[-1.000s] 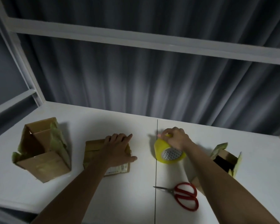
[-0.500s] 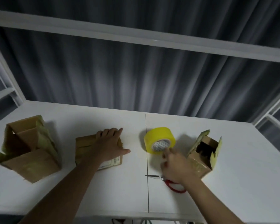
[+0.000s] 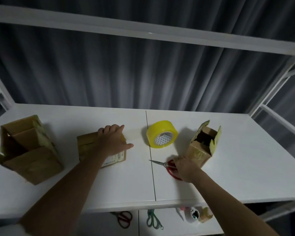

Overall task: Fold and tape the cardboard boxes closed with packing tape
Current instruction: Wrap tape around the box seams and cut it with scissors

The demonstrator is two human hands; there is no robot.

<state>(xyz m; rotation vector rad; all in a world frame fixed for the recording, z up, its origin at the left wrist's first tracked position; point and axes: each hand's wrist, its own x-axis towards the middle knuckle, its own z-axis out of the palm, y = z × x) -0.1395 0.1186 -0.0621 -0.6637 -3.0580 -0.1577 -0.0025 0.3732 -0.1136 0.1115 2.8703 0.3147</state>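
Observation:
A small closed cardboard box [image 3: 87, 145] lies at the table's middle left, and my left hand [image 3: 112, 142] rests flat on its top with the fingers straight. To its right a yellow packing tape roll [image 3: 160, 132] stands tilted on the table, untouched. In front of the roll lie red-handled scissors [image 3: 160, 164], blades pointing left. My right hand [image 3: 186, 169] covers their handles with its fingers curled over them. An open box [image 3: 203, 149] with raised flaps stands just right of that hand. A larger open box [image 3: 29, 155] sits at the far left.
The white table [image 3: 245, 159] has a seam [image 3: 152, 176] down its middle and a front edge close to me. A lower shelf holds red scissors [image 3: 124, 218], green-handled scissors [image 3: 153, 218] and small bottles [image 3: 196, 217]. White frame posts rise at both sides; a grey curtain hangs behind.
My right hand let go of the tape roll and moved down and right onto the scissors' handles. My left hand stayed on the small box. The view shifted right.

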